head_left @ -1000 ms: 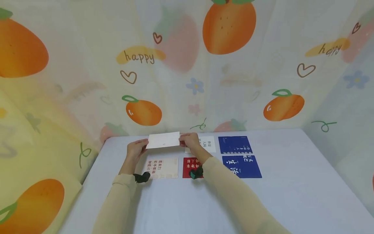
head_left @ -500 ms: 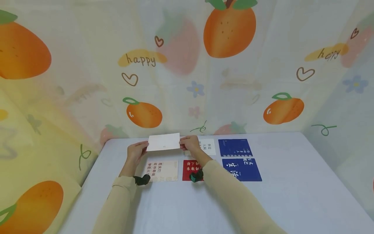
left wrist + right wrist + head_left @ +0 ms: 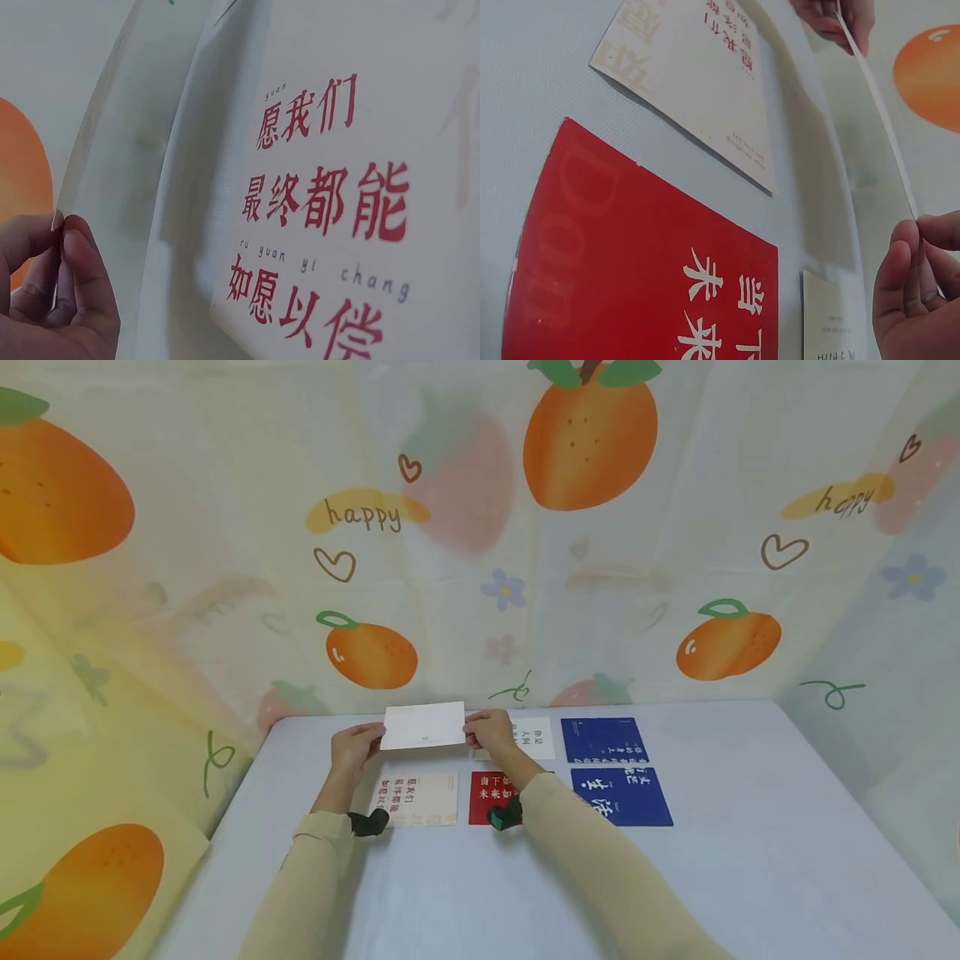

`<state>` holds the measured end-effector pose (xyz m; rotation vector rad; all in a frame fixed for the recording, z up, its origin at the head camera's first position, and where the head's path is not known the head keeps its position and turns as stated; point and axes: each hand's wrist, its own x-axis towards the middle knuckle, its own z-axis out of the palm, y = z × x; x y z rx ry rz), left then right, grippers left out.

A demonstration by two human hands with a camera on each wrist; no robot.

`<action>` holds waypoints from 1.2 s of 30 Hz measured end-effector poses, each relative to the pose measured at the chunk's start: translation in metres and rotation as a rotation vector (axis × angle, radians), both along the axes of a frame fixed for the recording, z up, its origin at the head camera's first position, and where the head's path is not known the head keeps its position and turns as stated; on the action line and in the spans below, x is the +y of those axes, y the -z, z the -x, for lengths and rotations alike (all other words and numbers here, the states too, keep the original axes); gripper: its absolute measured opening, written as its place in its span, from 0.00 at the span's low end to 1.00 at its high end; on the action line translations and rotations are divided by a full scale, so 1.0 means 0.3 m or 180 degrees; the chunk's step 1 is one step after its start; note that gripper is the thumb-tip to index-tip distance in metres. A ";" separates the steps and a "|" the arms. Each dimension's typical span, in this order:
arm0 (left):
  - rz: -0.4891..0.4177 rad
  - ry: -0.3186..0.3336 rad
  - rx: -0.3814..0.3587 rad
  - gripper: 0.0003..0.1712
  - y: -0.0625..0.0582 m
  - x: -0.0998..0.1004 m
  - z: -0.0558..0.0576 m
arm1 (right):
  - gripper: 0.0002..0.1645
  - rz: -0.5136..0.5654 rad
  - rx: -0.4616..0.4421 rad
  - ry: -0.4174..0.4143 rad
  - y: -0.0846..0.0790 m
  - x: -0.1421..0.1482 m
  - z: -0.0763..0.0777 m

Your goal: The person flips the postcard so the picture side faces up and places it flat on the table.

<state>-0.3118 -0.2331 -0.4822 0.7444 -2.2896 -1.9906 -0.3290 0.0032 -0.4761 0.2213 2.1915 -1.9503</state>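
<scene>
Between the left hand [image 3: 356, 748] and right hand [image 3: 491, 730], each pinching one end with thumb and fingers, a white card [image 3: 423, 725] is raised above the table [image 3: 450, 893]; below the right forearm lies a red card [image 3: 491, 785]; holding it up seems the step in hand; setting it down would call for lowering both hands evenly.

1. Held card [image 3: 424, 725] is white.
2. Red card [image 3: 645, 262] bears white characters.
3. Cream card [image 3: 420, 798] bears red characters.
4. Blue cards [image 3: 603, 737] [image 3: 632, 798] bear white characters.
5. Sleeves [image 3: 306, 885] [image 3: 611, 860] are beige.
6. Backdrop [image 3: 450, 610] shows orange fruit [image 3: 591, 443], pink strawberries [image 3: 468, 485], brown hearts [image 3: 784, 552].
</scene>
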 end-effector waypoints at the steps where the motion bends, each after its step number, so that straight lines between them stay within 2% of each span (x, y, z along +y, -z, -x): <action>1: 0.0034 0.0017 0.0008 0.21 0.000 0.000 0.000 | 0.12 -0.0008 -0.0004 0.0005 0.000 0.001 0.000; 13: 0.0405 0.0163 0.0003 0.18 0.004 -0.001 0.002 | 0.09 -0.0238 0.0059 -0.0005 0.009 0.006 0.005; 23: 0.0632 0.0307 -0.0002 0.18 0.011 -0.010 0.003 | 0.12 -0.0530 0.0076 -0.0180 0.015 0.000 0.007; 31: 0.0799 0.0381 0.0014 0.17 0.025 -0.014 0.001 | 0.11 -0.0588 0.0099 -0.0118 0.028 -0.012 0.002; 36: 0.1035 0.0475 0.0073 0.17 0.027 -0.012 0.007 | 0.11 -0.0626 0.0091 -0.0129 0.029 -0.015 0.005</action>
